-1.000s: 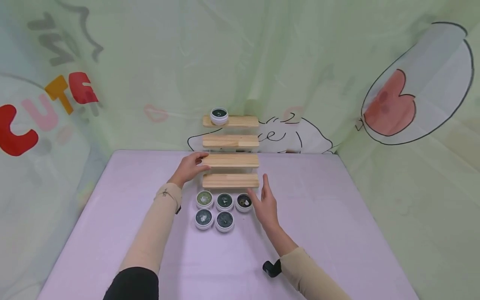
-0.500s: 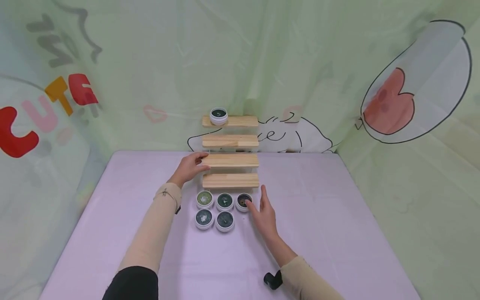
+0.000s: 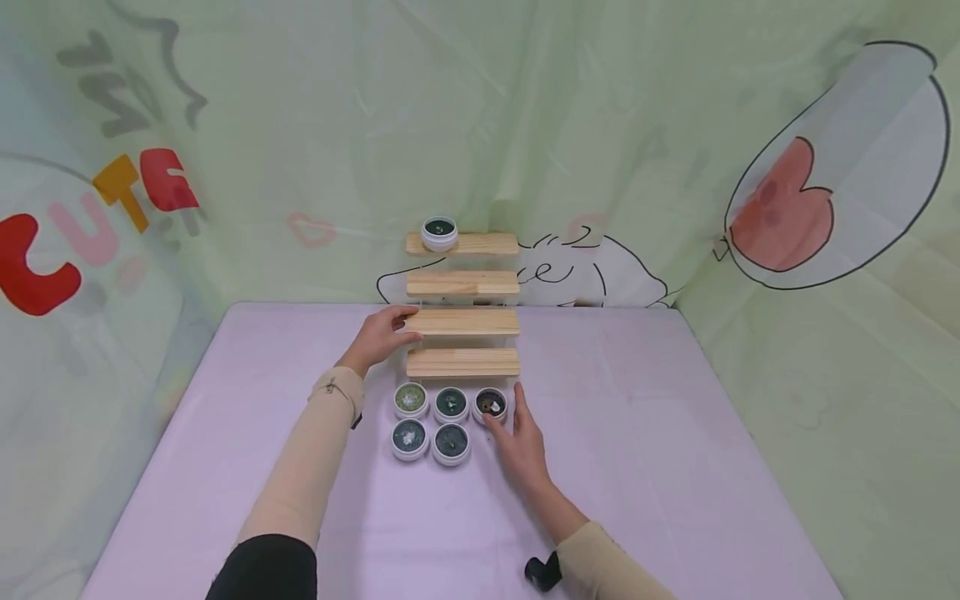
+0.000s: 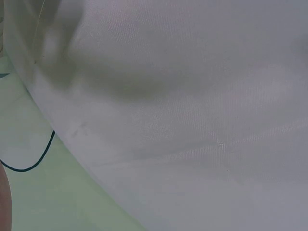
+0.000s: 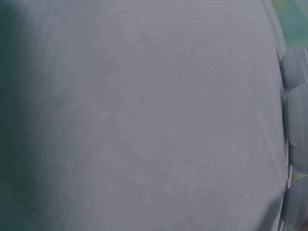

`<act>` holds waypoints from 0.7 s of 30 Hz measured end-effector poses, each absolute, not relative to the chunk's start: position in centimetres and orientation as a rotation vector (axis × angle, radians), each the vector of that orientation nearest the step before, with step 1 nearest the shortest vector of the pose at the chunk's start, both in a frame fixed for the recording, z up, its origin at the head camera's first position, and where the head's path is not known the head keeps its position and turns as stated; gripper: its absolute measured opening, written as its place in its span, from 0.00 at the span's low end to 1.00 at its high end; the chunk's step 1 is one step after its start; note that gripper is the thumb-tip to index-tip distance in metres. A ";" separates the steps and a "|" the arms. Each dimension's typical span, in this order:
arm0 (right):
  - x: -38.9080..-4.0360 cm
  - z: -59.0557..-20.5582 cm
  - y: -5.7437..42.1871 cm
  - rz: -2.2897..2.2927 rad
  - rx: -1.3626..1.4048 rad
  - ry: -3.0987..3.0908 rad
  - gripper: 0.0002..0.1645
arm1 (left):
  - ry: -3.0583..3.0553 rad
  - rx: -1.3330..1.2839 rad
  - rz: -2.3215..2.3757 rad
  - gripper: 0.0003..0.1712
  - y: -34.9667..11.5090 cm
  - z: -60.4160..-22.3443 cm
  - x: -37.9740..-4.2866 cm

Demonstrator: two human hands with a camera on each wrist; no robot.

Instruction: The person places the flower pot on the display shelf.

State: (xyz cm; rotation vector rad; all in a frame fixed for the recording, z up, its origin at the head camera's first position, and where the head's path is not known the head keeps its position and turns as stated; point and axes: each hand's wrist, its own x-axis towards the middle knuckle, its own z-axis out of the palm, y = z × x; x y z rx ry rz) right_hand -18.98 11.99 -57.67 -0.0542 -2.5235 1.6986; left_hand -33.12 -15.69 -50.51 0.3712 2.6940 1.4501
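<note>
My left hand (image 3: 372, 340) grips the left end of a stepped wooden display rack (image 3: 468, 322), thumb below and fingers above one lower board. My right hand (image 3: 522, 450) is at a small round white jar (image 3: 491, 403) with dark contents and a pale fleck, the right end of the jars' back row. Its thumb lies at the jar's front and its straight forefinger along the right side; whether both touch is unclear. Beside this jar stand a dark green jar (image 3: 451, 403) and a lighter green jar (image 3: 410, 399). Two darker jars (image 3: 409, 437) form the front row.
Another white jar (image 3: 439, 233) stands at the left of the rack's top board. Lilac cloth covers the table (image 3: 637, 433), with printed pale green curtains (image 3: 337, 125) around it. White jar sides (image 5: 297, 115) show at the right wrist view's edge; the left wrist view mostly shows cloth (image 4: 192, 120).
My right hand has moved down and slightly left, its fingers coming around the right-hand jar. My left hand keeps its hold on the rack, and the jars stand where they were.
</note>
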 end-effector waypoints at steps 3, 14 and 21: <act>-18.9 -58.1 11.8 1.701 -0.064 -2.534 0.53 | 2.689 0.369 1.455 0.34 -15.7 -50.4 -33.0; -18.9 -59.0 11.3 1.700 -0.008 -2.515 0.50 | 2.687 0.374 1.464 0.34 -15.4 -50.1 -32.7; -19.2 -58.9 11.1 1.672 0.007 -2.531 0.50 | 2.704 0.379 1.451 0.34 -15.5 -50.1 -32.8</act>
